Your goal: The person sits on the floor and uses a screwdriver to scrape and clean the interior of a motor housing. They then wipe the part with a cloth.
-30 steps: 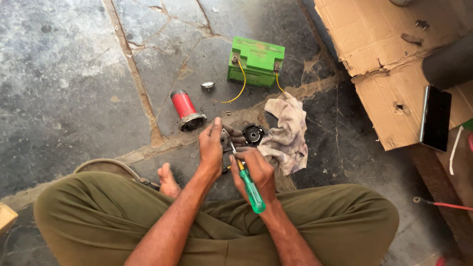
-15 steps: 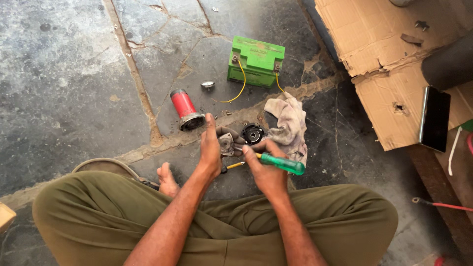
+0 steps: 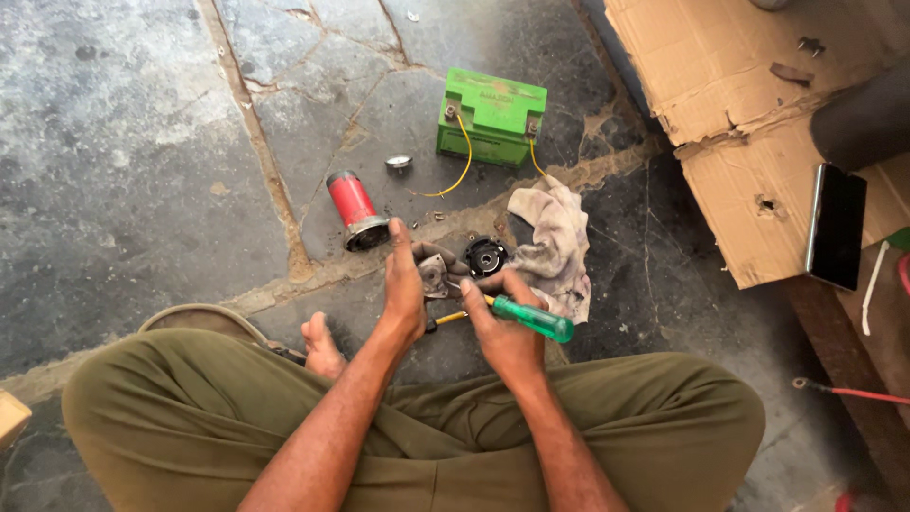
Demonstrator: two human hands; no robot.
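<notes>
Head view, L to R. Stone floor (image 3: 114, 142), grey slabs w/ cracked joints; person sits cross-legged in olive trousers (image 3: 190, 417), bare foot (image 3: 320, 349) showing just L of the hands. Red cylinder (image 3: 354, 209) lies tilted on the floor, metal end toward the person; small metal cap (image 3: 399, 162) beyond it. Left hand (image 3: 404, 284): fingers closed around a small grey metal part (image 3: 434, 275), thumb up. Black round part (image 3: 484, 256) sits just R of the metal part, touching the rag's edge. Green battery (image 3: 493, 116) farther back, w/ a yellow wire (image 3: 463, 161) looping down toward the floor. Right hand (image 3: 502, 327): gripping a green-handled screwdriver (image 3: 531, 319), handle pointing R, shaft toward the metal part; tip hidden btwn the hands. Dirty rag (image 3: 559, 242) bunched R of the hands. Torn cardboard (image 3: 730, 104) at far R, black phone (image 3: 836, 228) lying on it.
</notes>
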